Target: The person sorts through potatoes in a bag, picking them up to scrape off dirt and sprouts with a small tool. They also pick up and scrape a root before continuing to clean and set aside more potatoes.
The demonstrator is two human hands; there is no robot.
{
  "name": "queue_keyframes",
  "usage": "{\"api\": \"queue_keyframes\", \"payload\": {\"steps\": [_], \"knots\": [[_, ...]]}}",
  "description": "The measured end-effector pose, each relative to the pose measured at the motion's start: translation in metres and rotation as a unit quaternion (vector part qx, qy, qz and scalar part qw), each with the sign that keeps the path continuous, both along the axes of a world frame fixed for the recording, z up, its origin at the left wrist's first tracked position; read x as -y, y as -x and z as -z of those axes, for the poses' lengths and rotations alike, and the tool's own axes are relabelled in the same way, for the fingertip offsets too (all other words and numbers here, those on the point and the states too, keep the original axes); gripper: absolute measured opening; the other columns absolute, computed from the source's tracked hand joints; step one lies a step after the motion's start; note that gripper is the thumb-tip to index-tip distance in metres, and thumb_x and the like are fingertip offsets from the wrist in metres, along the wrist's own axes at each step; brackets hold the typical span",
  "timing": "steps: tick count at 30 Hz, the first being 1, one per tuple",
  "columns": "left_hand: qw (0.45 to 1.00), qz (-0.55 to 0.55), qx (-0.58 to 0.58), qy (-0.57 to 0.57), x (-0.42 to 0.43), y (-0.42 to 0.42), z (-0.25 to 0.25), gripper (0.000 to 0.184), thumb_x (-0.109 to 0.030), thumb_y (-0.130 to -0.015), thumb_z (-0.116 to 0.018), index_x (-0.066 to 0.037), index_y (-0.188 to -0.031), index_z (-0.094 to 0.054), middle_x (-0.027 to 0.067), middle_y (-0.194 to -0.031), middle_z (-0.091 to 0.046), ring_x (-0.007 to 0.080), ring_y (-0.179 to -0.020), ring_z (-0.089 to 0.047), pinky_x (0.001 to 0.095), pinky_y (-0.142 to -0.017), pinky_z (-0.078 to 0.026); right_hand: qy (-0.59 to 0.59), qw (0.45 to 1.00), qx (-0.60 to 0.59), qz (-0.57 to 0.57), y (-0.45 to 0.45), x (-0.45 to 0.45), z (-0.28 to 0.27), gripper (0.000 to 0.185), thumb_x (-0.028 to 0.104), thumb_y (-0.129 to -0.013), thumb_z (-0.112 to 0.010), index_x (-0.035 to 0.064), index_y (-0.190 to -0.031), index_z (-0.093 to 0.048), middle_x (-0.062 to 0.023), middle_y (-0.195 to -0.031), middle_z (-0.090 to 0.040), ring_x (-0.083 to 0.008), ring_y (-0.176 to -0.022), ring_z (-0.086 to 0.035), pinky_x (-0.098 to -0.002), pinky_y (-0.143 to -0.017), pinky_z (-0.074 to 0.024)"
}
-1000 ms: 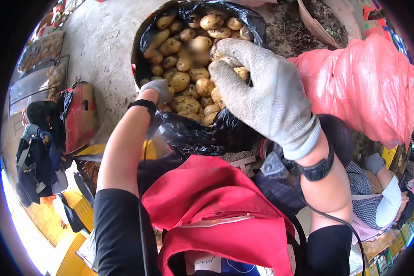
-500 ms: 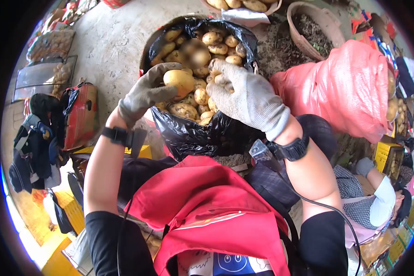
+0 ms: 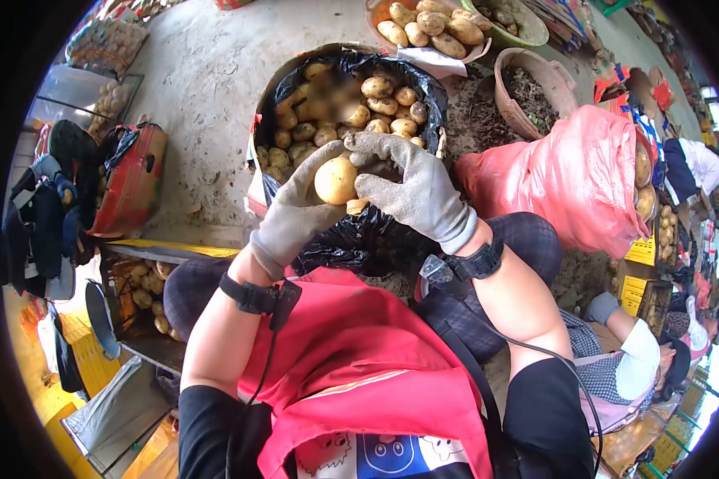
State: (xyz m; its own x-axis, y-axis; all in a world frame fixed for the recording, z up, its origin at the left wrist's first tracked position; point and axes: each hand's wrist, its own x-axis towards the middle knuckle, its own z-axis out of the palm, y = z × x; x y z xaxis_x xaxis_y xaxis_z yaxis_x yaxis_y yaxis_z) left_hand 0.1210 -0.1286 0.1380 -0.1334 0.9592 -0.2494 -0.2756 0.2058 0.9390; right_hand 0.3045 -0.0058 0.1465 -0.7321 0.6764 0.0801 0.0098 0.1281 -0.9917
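With the left grip wrapped round a potato and the right grip half-curled just beside it, contents unclear, a loose left-hand hold could drop it onto the bag below

The potato is yellow (the apron, pinkish red).

The left hand has brought its potato nearer the right hand, perhaps touching.
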Motion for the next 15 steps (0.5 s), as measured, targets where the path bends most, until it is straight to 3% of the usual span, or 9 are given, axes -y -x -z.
{"api": "queue_keyframes", "payload": {"steps": [1,3,5,7,9,10,13,14,15], "knots": [[1.000,0.003,-0.017,-0.002,-0.003,0.001,0.001,0.083,0.009,-0.087,-0.069,-0.007,-0.163,-0.040,0.0044,-0.141,-0.060,0.0091,-0.110,-0.062,0.0221,-0.086,-0.053,-0.024,1.000,0.003,-0.004,0.000,-0.003,0.002,0.043,0.006,-0.092,-0.076,0.0007,-0.134,-0.067,-0.0091,-0.123,-0.075,-0.0133,-0.108,-0.071,-0.0286,-0.095,-0.0582],[1.000,0.011,0.001,-0.019,-0.005,0.005,0.007,0.080,0.005,-0.089,-0.074,-0.006,-0.161,-0.041,0.0046,-0.139,-0.060,0.0113,-0.113,-0.063,0.0246,-0.090,-0.054,0.040,0.999,-0.021,-0.015,0.003,-0.003,0.003,0.040,0.006,-0.095,-0.073,0.0004,-0.134,-0.067,-0.0090,-0.123,-0.074,-0.0131,-0.109,-0.069,-0.0275,-0.095,-0.0571],[0.991,0.027,0.124,-0.038,-0.008,0.005,0.014,0.076,0.000,-0.089,-0.079,-0.004,-0.157,-0.044,0.0063,-0.138,-0.061,0.0143,-0.114,-0.064,0.0279,-0.095,-0.055,0.141,0.989,-0.003,-0.034,0.006,-0.006,-0.004,0.037,0.007,-0.098,-0.069,-0.0012,-0.134,-0.067,-0.0077,-0.122,-0.074,-0.0122,-0.107,-0.068,-0.0268,-0.094,-0.0568],[0.984,0.015,0.174,-0.042,-0.010,0.007,0.016,0.067,-0.007,-0.092,-0.081,-0.003,-0.151,-0.048,0.0072,-0.135,-0.063,0.0169,-0.115,-0.065,0.0308,-0.100,-0.055,0.158,0.985,-0.022,-0.059,0.008,-0.012,-0.004,0.033,0.012,-0.105,-0.062,-0.0021,-0.134,-0.066,-0.0093,-0.122,-0.074,-0.0147,-0.106,-0.071,-0.0297,-0.094,-0.0589],[0.984,-0.033,0.174,-0.015,-0.014,0.011,0.009,0.060,-0.010,-0.095,-0.078,-0.003,-0.148,-0.050,0.0075,-0.131,-0.064,0.0177,-0.113,-0.066,0.0316,-0.098,-0.056,0.370,0.920,-0.113,-0.060,0.009,-0.020,0.001,0.043,0.027,-0.111,-0.056,-0.0029,-0.142,-0.059,-0.0134,-0.121,-0.072,-0.0236,-0.112,-0.072,-0.0369,-0.101,-0.0584],[0.982,-0.044,0.184,0.019,-0.015,0.014,-0.002,0.055,-0.011,-0.097,-0.074,-0.006,-0.147,-0.052,0.0078,-0.128,-0.065,0.0188,-0.111,-0.067,0.0341,-0.095,-0.058,0.347,0.929,-0.123,-0.051,0.008,-0.021,0.012,0.045,0.033,-0.113,-0.050,-0.0031,-0.137,-0.060,-0.0174,-0.122,-0.071,-0.0305,-0.114,-0.072,-0.0426,-0.102,-0.0595],[0.982,-0.098,0.164,-0.012,-0.016,0.028,-0.004,0.051,-0.029,-0.102,-0.067,-0.010,-0.146,-0.053,0.0073,-0.132,-0.065,0.0216,-0.109,-0.070,0.0349,-0.090,-0.058,0.440,0.884,-0.157,-0.009,0.008,-0.033,0.019,0.037,0.028,-0.112,-0.052,-0.0023,-0.132,-0.061,-0.0193,-0.124,-0.071,-0.0323,-0.115,-0.072,-0.0431,-0.100,-0.0609],[0.977,-0.128,0.167,-0.012,-0.016,0.032,-0.005,0.050,-0.036,-0.102,-0.065,-0.010,-0.143,-0.055,0.0076,-0.135,-0.065,0.0237,-0.107,-0.071,0.0345,-0.088,-0.058,0.175,0.977,-0.115,-0.029,0.005,-0.033,0.022,0.033,0.027,-0.112,-0.053,-0.0017,-0.128,-0.061,-0.0211,-0.126,-0.071,-0.0318,-0.112,-0.073,-0.0429,-0.097,-0.0621],[0.968,-0.154,0.196,-0.018,-0.014,0.040,-0.005,0.045,-0.035,-0.103,-0.065,-0.010,-0.140,-0.058,0.0089,-0.133,-0.067,0.0244,-0.104,-0.071,0.0339,-0.085,-0.059,0.171,0.978,-0.116,-0.028,0.005,-0.036,0.025,0.033,0.027,-0.112,-0.053,-0.0017,-0.128,-0.061,-0.0211,-0.126,-0.071,-0.0318,-0.112,-0.073,-0.0429,-0.097,-0.0621]]}}
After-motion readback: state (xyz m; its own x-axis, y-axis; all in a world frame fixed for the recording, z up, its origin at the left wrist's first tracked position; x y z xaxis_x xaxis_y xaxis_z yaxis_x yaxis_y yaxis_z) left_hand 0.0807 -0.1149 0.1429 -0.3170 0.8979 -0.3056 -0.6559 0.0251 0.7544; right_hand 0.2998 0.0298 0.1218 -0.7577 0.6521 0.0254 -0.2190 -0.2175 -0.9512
